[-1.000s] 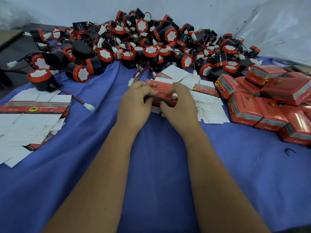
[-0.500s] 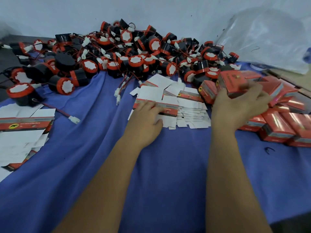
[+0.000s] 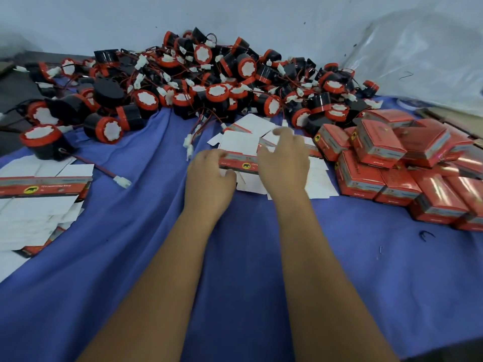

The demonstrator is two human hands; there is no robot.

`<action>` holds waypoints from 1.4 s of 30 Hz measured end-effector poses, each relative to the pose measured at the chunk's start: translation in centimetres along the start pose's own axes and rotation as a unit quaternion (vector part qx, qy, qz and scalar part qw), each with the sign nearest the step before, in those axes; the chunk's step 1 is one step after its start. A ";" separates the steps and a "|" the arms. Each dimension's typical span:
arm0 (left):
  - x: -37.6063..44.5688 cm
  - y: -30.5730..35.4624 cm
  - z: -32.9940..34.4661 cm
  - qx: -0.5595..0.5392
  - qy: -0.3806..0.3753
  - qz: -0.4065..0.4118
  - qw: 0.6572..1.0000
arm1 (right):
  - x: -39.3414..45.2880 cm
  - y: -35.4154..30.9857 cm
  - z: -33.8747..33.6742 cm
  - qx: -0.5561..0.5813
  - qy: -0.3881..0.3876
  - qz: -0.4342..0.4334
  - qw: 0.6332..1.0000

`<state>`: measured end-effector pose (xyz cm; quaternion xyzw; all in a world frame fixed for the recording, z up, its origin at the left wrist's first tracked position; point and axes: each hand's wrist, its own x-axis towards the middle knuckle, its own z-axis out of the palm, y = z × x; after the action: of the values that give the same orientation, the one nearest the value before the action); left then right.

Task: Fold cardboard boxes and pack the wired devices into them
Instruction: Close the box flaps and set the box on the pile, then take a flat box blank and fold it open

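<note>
My left hand (image 3: 209,176) pinches the near end of a flat box (image 3: 239,163) on the centre stack of blanks (image 3: 317,176), on the blue cloth (image 3: 130,231). My right hand (image 3: 283,163) hovers just above it, fingers loosely spread, grasping nothing. Devices (image 3: 217,82) are heaped behind; folded boxes (image 3: 379,145) are piled right.

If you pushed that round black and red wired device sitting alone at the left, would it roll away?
The round black and red wired device stands on its flat end, so it would probably slide. Tipped sideways, it might roll. Its red wire would likely drag behind.
</note>
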<state>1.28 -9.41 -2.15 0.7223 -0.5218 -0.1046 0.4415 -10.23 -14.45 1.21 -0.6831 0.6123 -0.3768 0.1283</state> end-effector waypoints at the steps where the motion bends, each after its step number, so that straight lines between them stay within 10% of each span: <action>1: 0.0 0.0 -0.2 -0.021 0.011 -0.026 0.999 | -0.3 0.2 0.9 -0.026 -0.048 0.021 0.998; 10: 0.5 -0.4 -0.6 -0.180 0.047 -0.079 0.979 | -1.8 1.0 1.8 0.050 -0.164 -0.048 0.984; 17: 1.8 -1.7 -3.4 -0.542 0.120 -0.218 0.803 | -1.8 1.5 0.7 0.119 -0.263 -0.079 0.954; 26: 1.8 -1.1 -3.6 -0.614 0.067 -0.223 0.754 | -1.8 1.4 0.1 0.254 -0.220 -0.075 0.939; 34: 0.5 -0.4 -2.3 -0.366 -0.011 -0.091 0.926 | -1.9 0.6 1.0 0.184 -0.016 -0.103 0.977; 42: 0.3 -0.6 -1.6 -0.332 -0.081 -0.029 0.939 | -2.9 -0.7 1.4 0.219 0.001 -0.228 0.949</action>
<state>2.73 -8.77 -1.54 0.5385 -0.4703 -0.3431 0.6092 -8.67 -12.02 -0.38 -0.7589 0.3427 -0.5220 0.1849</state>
